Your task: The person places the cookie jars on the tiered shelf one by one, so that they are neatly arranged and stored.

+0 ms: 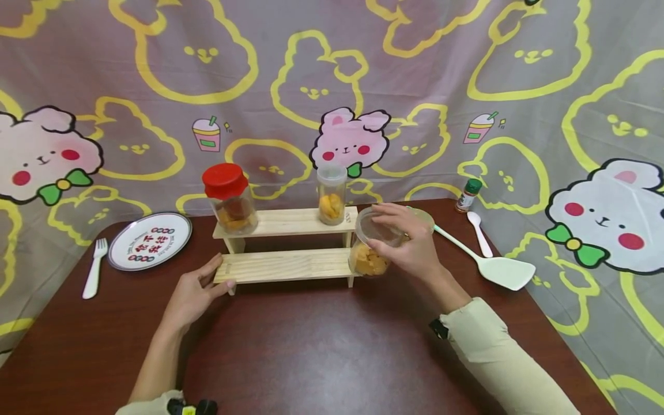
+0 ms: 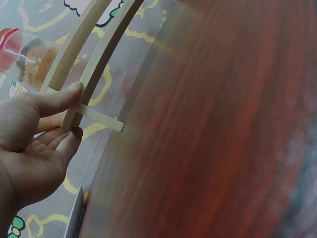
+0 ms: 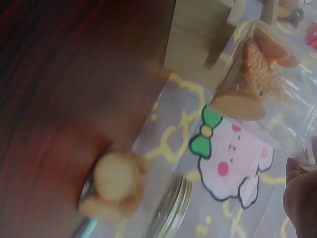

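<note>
A two-tier wooden rack point(image 1: 290, 266) stands on the dark table. My left hand point(image 1: 197, 291) pinches the left end of its lower board, thumb on one side and fingers on the other in the left wrist view point(image 2: 44, 134). My right hand point(image 1: 410, 242) grips the rim of a clear jar point(image 1: 369, 259) with tan cookies inside, tilted at the right end of the lower board. Cookies show through this jar's wall point(image 3: 257, 74) in the right wrist view. On the upper board are a red-lidded jar point(image 1: 230, 202) and a slimmer jar point(image 1: 332, 199) with yellow-orange pieces.
Behind my right hand is another round container of cookies point(image 3: 116, 178), mostly hidden in the head view. Rightward lie a pale spatula point(image 1: 505, 271), a white spoon point(image 1: 479, 233) and a green-capped bottle point(image 1: 468, 196). A plate point(image 1: 150, 241) and white fork point(image 1: 94, 268) lie left.
</note>
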Demonstrator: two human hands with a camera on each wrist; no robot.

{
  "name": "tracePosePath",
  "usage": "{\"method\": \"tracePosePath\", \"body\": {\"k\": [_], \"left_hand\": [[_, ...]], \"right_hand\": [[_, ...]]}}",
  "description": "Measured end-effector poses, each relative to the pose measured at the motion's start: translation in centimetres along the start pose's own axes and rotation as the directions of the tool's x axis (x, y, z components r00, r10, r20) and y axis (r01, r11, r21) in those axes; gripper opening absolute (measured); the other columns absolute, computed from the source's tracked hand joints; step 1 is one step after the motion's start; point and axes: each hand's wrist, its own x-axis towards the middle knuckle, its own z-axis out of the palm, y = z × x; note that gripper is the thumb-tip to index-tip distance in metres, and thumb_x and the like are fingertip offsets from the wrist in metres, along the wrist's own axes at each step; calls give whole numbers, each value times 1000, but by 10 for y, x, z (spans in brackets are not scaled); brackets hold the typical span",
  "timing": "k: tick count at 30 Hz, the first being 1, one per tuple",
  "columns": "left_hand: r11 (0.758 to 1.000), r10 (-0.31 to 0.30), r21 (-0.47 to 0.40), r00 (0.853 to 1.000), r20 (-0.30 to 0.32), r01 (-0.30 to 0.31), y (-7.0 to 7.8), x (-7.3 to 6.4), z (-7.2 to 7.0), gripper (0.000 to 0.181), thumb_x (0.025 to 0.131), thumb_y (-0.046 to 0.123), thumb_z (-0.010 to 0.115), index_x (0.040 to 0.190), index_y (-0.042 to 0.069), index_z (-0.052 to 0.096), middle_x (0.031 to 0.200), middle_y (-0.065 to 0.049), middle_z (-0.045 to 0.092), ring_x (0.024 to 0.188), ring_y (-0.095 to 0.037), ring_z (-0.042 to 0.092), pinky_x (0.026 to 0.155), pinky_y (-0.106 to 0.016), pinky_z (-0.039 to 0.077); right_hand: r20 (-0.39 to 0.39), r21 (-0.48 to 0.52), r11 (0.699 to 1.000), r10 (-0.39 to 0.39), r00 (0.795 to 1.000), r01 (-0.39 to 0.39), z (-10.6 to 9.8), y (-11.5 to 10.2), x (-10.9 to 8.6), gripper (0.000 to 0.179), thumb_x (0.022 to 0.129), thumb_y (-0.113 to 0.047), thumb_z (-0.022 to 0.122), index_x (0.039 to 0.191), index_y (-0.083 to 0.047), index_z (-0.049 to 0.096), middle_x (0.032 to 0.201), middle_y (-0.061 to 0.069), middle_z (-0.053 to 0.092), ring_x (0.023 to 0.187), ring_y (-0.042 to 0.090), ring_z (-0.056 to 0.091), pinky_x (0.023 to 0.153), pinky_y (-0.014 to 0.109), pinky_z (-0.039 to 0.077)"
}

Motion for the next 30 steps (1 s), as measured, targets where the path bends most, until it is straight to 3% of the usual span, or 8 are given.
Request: {"method": "tracePosePath", "body": {"k": [5, 11, 21, 30], "left_hand": [[1000, -3, 25, 1000, -7, 3, -1, 1, 0, 77, 91, 16, 79, 152, -7, 36, 158, -22, 33, 139, -37, 39, 92, -6, 41], [1000, 0, 16, 1000, -5, 0, 0, 2, -1, 77, 91, 16, 78, 152, -7, 36, 158, -22, 33, 139, -37, 40, 93, -7, 42], [1000, -10, -3, 1000, 4, 10, 0, 2, 0, 78, 91, 14, 78, 152, -7, 35, 159, -22, 31, 140, -36, 39, 95, -9, 42], [1000, -5, 0, 1000, 3, 5, -1, 1, -1, 78, 91, 16, 78, 152, -7, 35, 158, -22, 31, 140, -36, 38, 94, -7, 41]], "right_hand": [[33, 42, 999, -7, 999, 5, 16, -3, 1, 41, 68, -3, 90, 106, 0, 77, 123, 17, 70, 121, 38, 60, 109, 40, 44], [22, 74, 996, 49, 999, -51, 25, -4, -1, 47, 63, 1, 94, 106, 0, 75, 125, 18, 67, 125, 38, 56, 110, 35, 43], [128, 16, 1000, 9, 992, -11, 14, -2, 1, 43, 72, -6, 87, 113, 0, 74, 128, 19, 65, 126, 39, 53, 112, 40, 40], [129, 17, 997, 66, 990, -69, 25, -6, 0, 47, 73, -6, 90, 117, -2, 74, 133, 13, 64, 127, 32, 55, 109, 35, 42]]}}
